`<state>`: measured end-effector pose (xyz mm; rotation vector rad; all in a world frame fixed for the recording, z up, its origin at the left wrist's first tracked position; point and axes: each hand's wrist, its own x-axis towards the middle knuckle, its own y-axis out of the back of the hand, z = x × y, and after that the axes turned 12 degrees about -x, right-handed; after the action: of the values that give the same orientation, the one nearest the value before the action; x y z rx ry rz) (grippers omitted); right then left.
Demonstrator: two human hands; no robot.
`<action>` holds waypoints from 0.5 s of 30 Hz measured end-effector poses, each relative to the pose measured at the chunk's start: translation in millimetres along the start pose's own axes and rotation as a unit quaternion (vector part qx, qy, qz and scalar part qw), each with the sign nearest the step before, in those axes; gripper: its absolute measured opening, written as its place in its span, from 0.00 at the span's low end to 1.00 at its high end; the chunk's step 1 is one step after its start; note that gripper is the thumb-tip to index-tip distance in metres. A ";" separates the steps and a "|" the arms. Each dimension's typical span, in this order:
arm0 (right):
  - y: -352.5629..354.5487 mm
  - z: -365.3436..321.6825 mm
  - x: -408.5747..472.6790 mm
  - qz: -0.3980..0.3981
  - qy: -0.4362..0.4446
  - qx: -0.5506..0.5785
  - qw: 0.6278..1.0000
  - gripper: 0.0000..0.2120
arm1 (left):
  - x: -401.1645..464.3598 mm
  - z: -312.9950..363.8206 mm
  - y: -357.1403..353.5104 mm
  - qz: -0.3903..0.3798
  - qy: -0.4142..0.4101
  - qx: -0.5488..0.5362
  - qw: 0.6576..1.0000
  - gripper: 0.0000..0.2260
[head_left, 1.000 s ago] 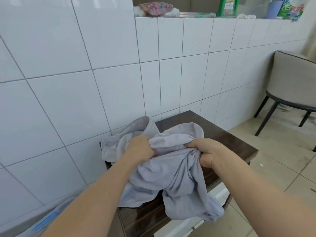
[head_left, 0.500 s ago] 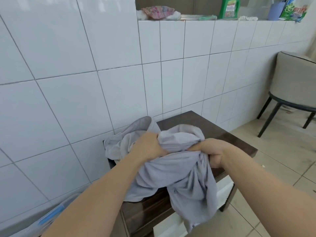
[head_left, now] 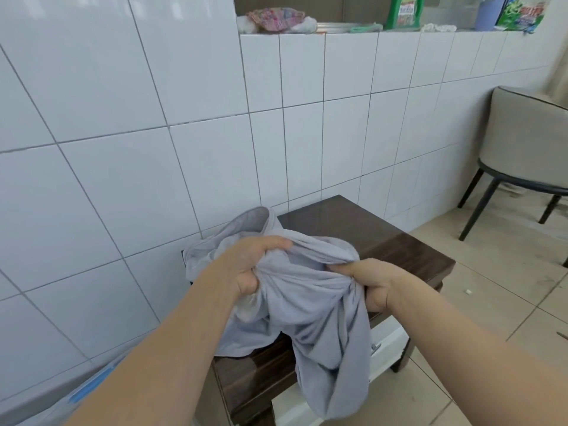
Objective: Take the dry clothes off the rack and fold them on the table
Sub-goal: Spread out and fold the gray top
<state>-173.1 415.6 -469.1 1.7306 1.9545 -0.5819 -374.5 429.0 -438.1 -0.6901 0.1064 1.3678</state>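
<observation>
At frame centre the grey garment [head_left: 310,302] is gripped bunched by the left hand [head_left: 249,265] and right hand [head_left: 372,284]; it is best shaken open and laid flat on the table [head_left: 384,238] before folding.

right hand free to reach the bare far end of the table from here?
Probably not yet. The right hand grips the grey garment, as does the left hand. The bare tabletop just beyond looks unobstructed, so it likely could once it lets go.

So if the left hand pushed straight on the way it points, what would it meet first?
Likely the bunched grey garment that the left hand already grips, then the right hand holding the other side; depth is unclear.
</observation>
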 end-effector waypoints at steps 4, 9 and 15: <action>-0.5 -26.6 -16.0 -0.026 0.035 0.150 0.988 0.05 | 5.9 -20.8 4.0 0.045 -0.041 0.247 0.967 0.20; -0.1 -31.3 -25.4 -0.122 0.062 0.091 0.986 0.11 | 2.1 -7.1 3.6 0.041 0.018 0.015 0.999 0.10; 6.8 -19.0 5.2 0.078 0.153 -0.074 0.982 0.17 | -4.4 14.1 -6.2 0.056 -0.018 -0.095 0.994 0.09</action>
<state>-168.1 431.8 -457.1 1.9456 1.9765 -0.1167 -374.3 432.1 -422.4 -0.8279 -0.0135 1.5096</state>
